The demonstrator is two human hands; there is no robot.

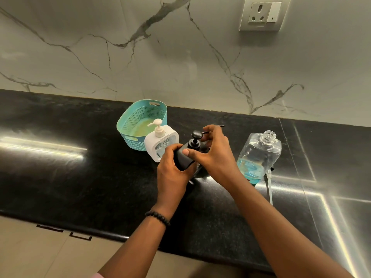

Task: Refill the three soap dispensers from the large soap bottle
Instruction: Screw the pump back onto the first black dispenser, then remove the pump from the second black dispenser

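Both hands meet mid-tabletop (pixel 80 187): left hand (pixel 172 173) has its grip wrapped around the tilted black soap dispenser (pixel 183 157), right hand (pixel 215 155) pinching its black pump (pixel 195 140). White dispenser (pixel 162 142) stands just left; uncapped clear soap bottle (pixel 259 155) stands right.

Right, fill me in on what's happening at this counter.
A person is working on a black soap dispenser: the left hand grips its body while the right hand is at the black pump on its neck. A white dispenser with its pump on stands just left of them, in front of a teal basket. To the right, a clear bottle stands uncapped with some blue soap at the bottom, and a loose pump tube lies beside it on the black counter.
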